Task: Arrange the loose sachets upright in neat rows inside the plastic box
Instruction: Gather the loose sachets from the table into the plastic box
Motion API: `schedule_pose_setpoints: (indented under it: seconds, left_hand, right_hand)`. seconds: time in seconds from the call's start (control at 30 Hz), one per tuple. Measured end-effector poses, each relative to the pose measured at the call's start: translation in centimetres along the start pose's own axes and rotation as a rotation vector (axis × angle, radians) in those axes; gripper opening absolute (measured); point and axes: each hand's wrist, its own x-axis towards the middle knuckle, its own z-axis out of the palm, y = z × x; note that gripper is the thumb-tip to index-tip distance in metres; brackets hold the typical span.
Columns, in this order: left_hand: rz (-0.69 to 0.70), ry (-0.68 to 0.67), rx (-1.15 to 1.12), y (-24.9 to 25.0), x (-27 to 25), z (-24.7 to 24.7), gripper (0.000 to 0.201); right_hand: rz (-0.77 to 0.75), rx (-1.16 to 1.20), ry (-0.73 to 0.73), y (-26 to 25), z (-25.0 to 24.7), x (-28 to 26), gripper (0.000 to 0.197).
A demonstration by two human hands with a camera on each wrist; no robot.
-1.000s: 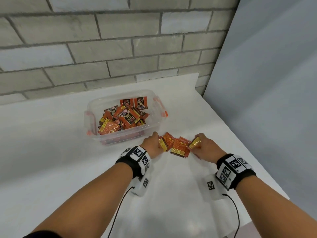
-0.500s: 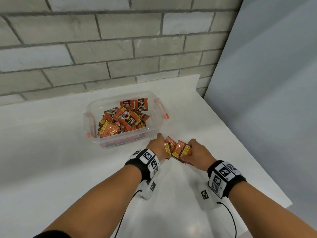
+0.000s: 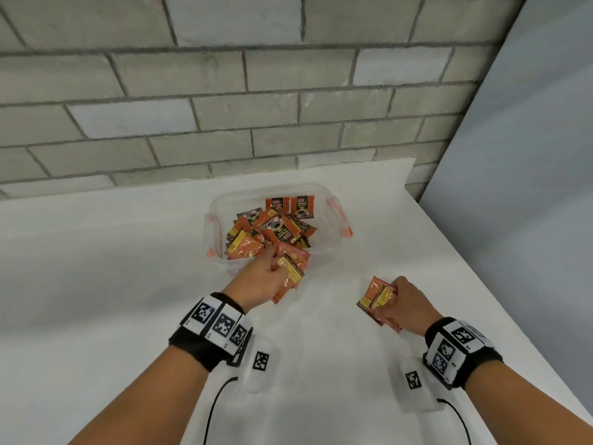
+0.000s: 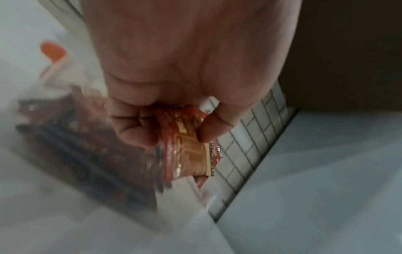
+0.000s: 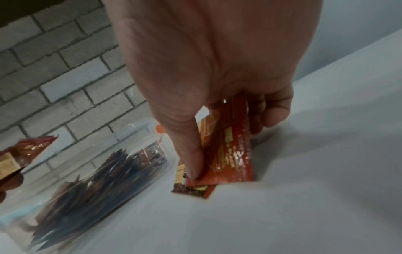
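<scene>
On white table (image 3: 128, 284) | plastic box (image 3: 218, 220): one | left hand (image 3: 260, 281) fingers clamp sachets (image 3: 290, 268) | right hand (image 3: 406, 306) fingers clamp two sachets (image 3: 375, 295)

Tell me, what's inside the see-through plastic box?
The clear plastic box holds a jumbled heap of orange coffee sachets, two upright at the back. Its floor is covered; the left hand hides the near edge.

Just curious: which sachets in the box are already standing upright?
The two sachets against the far wall of the box stand upright, fronts showing; the rest lie jumbled.

Both hands, left (image 3: 260, 277) and right (image 3: 406, 305), clench, fingers curled.
</scene>
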Motion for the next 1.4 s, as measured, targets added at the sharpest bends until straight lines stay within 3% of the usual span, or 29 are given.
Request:
schedule_pose_setpoints:
  seconds: [0.13, 0.27, 0.37, 0.47, 0.57, 0.63, 0.73, 1.0, 1.1, 1.2, 1.27, 1.4]
  left_hand:
    - [0.001, 0.201, -0.035, 0.0, 0.2, -5.5, 0.02]
    - [-0.078, 0.393, -0.049, -0.4, 2.4, -9.6, 0.024]
    - [-0.138, 0.34, -0.016, -0.5, 4.9, -10.3, 0.038]
    - [-0.196, 0.278, 0.17, -0.4, 6.9, -9.2, 0.045]
    - [-0.248, 0.235, 0.33, -0.7, 8.3, -8.2, 0.047]
    - [-0.239, 0.215, 0.454, -0.9, 8.9, -7.7, 0.04]
    - [-0.2, 0.205, 0.602, -1.7, 9.5, -7.2, 0.033]
    - [-0.1, 0.252, 0.581, -2.2, 8.5, -6.6, 0.036]
    - [-0.078, 0.326, 0.551, -1.8, 7.4, -7.8, 0.043]
    - [-0.161, 0.409, 0.472, -2.6, 6.3, -9.6, 0.052]
    - [-0.272, 0.356, 0.391, -3.6, 5.5, -10.5, 0.058]
    - [-0.316, 0.224, 0.133, -6.0, 4.8, -10.5, 0.064]
  right_hand:
    - [-0.109, 0.153, -0.111, -2.6, -1.5, -1.4, 0.028]
    - [-0.239, 0.364, -0.089, -8.9, -3.4, -2.2, 0.01]
    - [-0.275, 0.539, 0.007, -14.5, -4.3, -1.0, 0.02]
    - [-0.25, 0.66, 0.061, -19.1, -4.1, 1.8, 0.017]
    - [-0.172, 0.677, 0.051, -22.3, -2.7, 5.4, 0.021]
    - [-0.133, 0.609, 0.04, -23.6, -1.8, 7.8, 0.013]
    - [-0.084, 0.446, 0.023, -24.7, -0.5, 10.2, 0.013]
    - [-0.081, -0.029, 0.032, -27.0, -0.5, 10.2, 0.036]
    - [-0.098, -0.017, 0.021, -26.3, -0.8, 9.7, 0.037]
    - [-0.149, 0.024, 0.021, -24.7, -1.4, 9.0, 0.032]
    - [-0.188, 0.078, 0.071, -22.9, -2.3, 8.3, 0.028]
    - [-0.092, 0.047, 0.194, -17.4, -3.4, 7.3, 0.053]
